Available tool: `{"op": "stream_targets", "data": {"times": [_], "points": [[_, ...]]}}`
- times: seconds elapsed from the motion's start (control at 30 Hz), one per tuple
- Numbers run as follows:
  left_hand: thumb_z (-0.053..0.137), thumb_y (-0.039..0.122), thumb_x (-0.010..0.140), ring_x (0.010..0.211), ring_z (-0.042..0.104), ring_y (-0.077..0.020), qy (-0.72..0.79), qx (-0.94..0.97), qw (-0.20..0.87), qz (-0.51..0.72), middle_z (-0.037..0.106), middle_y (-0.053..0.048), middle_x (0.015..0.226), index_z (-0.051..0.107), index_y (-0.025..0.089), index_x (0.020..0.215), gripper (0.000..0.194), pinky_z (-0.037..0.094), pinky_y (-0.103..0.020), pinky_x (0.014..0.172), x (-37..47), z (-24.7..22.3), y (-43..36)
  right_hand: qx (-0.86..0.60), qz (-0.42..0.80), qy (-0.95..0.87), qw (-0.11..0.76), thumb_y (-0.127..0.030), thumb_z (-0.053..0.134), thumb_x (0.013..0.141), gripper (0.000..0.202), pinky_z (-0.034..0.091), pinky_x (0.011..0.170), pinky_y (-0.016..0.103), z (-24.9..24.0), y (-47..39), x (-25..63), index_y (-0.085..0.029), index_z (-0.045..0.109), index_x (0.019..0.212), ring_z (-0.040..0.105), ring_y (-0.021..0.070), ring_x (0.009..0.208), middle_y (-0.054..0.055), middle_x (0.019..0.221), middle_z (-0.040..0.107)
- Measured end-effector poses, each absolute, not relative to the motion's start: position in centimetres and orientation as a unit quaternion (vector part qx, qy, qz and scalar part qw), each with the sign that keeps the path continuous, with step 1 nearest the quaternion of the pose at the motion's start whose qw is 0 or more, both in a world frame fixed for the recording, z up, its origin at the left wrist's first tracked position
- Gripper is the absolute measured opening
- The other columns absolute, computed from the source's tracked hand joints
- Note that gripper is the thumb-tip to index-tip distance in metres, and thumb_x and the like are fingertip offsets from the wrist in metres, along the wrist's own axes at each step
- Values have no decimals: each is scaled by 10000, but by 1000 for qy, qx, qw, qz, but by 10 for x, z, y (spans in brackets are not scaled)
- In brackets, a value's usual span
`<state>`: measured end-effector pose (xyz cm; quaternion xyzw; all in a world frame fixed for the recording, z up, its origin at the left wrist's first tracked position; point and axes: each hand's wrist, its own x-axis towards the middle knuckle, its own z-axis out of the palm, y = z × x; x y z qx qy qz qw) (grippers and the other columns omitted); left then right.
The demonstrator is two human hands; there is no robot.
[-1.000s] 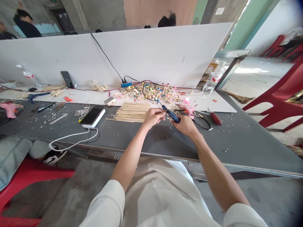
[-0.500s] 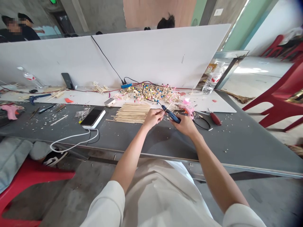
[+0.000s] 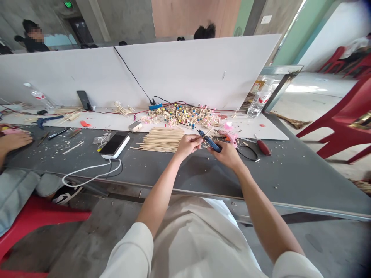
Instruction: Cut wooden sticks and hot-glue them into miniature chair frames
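Observation:
My left hand (image 3: 188, 146) pinches a thin wooden stick (image 3: 205, 134) just above the table. My right hand (image 3: 227, 153) is closed on a dark blue hand tool (image 3: 212, 143), whose tip meets the stick beside my left fingers. A row of long wooden sticks (image 3: 162, 139) lies to the left of my left hand. Behind both hands is a pile of short sticks with coloured ends (image 3: 185, 114). A pink glue gun (image 3: 231, 138) lies just beyond my right hand, and a screwdriver with a red handle (image 3: 263, 147) is to its right.
A phone on a white block (image 3: 115, 144) with a white cable is on the grey table (image 3: 313, 177) at left. A white board (image 3: 179, 73) stands behind. Bottles (image 3: 259, 99) stand at both sides. Another person's hand (image 3: 17, 141) is at far left.
Another person's hand has come in at the far left, over the pink tool there. My own hands keep nearly the same place and hold; the view has shifted slightly.

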<state>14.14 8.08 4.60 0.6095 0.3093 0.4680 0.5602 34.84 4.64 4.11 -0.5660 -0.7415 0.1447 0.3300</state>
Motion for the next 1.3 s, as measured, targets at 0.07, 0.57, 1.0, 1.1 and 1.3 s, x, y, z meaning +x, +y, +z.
{"op": "stream_targets", "data": {"times": [0.07, 0.57, 1.0, 1.1, 1.3], "points": [[781, 459, 797, 390, 407, -35, 314, 606, 551, 479, 611, 13, 591, 694, 111, 851, 363, 260, -209, 392, 141, 47, 80, -566, 157, -739, 329, -485, 641, 853, 331, 422, 681, 320, 42, 46, 348, -174, 733, 918, 591, 215, 681, 60, 747, 704], [757, 415, 824, 352, 487, -56, 326, 611, 536, 483, 668, -7, 614, 716, 103, 867, 318, 294, -207, 348, 139, 48, 79, -567, 158, -743, 319, -522, 641, 866, 332, 388, 633, 312, 43, 45, 348, -198, 666, 799, 514, 184, 611, 28, 648, 625], [736, 364, 845, 366, 418, -29, 327, 622, 528, 477, 668, -12, 622, 723, 108, 818, 258, 276, -210, 383, 138, 49, 79, -581, 136, -746, 297, -513, 636, 863, 314, 396, 649, 319, 39, 48, 350, -209, 641, 782, 540, 200, 626, 44, 671, 644], [737, 367, 845, 369, 413, -28, 334, 623, 530, 468, 661, -11, 614, 722, 108, 817, 261, 268, -211, 383, 137, 49, 78, -584, 129, -748, 287, -502, 627, 871, 303, 403, 657, 321, 38, 48, 350, -210, 650, 791, 558, 214, 644, 60, 691, 663], [724, 331, 850, 370, 407, -30, 327, 621, 541, 463, 648, -9, 609, 712, 106, 805, 230, 254, -212, 377, 138, 49, 79, -590, 131, -749, 271, -471, 620, 874, 275, 399, 642, 319, 37, 48, 350, -207, 679, 824, 557, 215, 628, 61, 686, 669]]}}
